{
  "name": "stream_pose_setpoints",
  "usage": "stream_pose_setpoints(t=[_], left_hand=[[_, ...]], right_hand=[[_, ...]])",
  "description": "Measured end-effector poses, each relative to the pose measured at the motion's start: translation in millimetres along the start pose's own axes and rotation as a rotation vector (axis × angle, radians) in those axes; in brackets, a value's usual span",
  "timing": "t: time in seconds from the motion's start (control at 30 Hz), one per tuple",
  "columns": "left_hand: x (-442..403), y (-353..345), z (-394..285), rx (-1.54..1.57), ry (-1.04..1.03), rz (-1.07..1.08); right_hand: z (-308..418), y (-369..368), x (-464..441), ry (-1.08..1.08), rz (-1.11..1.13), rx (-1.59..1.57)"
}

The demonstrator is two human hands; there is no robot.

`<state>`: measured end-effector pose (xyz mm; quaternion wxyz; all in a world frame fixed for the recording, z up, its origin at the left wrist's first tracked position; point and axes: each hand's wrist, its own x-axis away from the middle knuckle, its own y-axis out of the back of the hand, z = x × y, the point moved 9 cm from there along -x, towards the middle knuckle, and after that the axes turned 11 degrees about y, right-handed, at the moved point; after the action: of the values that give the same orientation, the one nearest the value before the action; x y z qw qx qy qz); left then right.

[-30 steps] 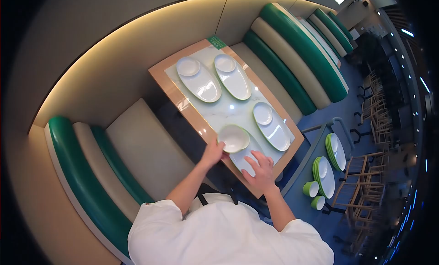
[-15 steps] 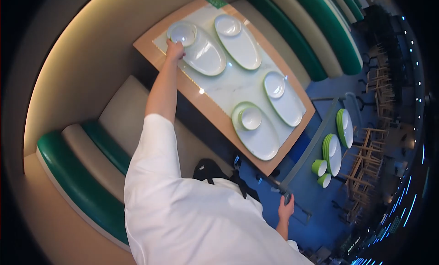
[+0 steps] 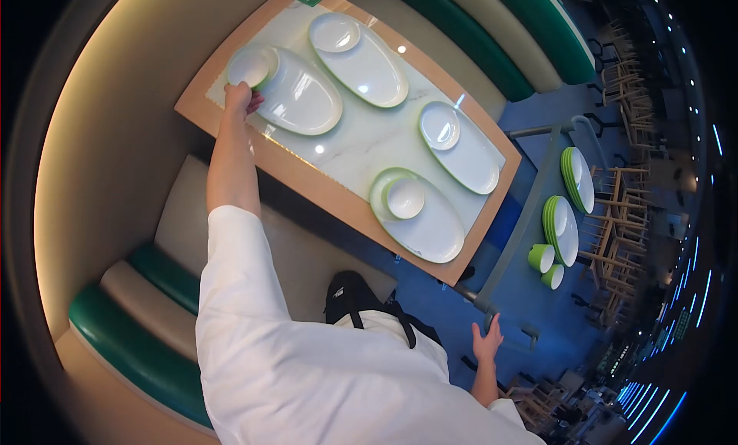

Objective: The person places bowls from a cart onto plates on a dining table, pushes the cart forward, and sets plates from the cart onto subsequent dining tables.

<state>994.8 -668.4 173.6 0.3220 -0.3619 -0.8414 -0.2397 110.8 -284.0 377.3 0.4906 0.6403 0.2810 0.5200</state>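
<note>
My left hand (image 3: pixel 243 99) is closed on the near side of a white bowl (image 3: pixel 248 65) with a green outside, over the left end of an oval plate (image 3: pixel 305 95). The bowl leans and overlaps the plate's edge. At the near end of the table, a smaller-looking bowl (image 3: pixel 405 198) rests on another green-rimmed oval plate (image 3: pixel 438 234). Two more oval plates, one at the back (image 3: pixel 373 68) and one at the right (image 3: pixel 473 159), each show a round white dish at one end. My right hand (image 3: pixel 487 342), fingers apart, is beside the cart's dark handle end.
The wood-edged table (image 3: pixel 338 185) stands between a near bench (image 3: pixel 296 257) and a far green and beige bench (image 3: pixel 461 41). On the right, a grey cart (image 3: pixel 526 222) carries stacked oval plates (image 3: pixel 565 231) and two green cups (image 3: pixel 540 257). Wooden chairs (image 3: pixel 615 214) stand beyond.
My left hand has gone from the near plate to the far-left one and now holds a bowl there. My right hand has moved off the table towards the cart. The view has shifted.
</note>
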Motion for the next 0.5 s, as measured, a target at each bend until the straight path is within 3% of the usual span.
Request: stream_pose_setpoints(t=[0.2,0.5], left_hand=[[-9,-5,10,0.098,0.092,0.097],[-21,-19,12,0.24,0.097,0.036]], right_hand=[[-3,-2,-1,-0.018,-0.006,-0.031],[-6,0,1,0.014,-0.054,-0.03]])
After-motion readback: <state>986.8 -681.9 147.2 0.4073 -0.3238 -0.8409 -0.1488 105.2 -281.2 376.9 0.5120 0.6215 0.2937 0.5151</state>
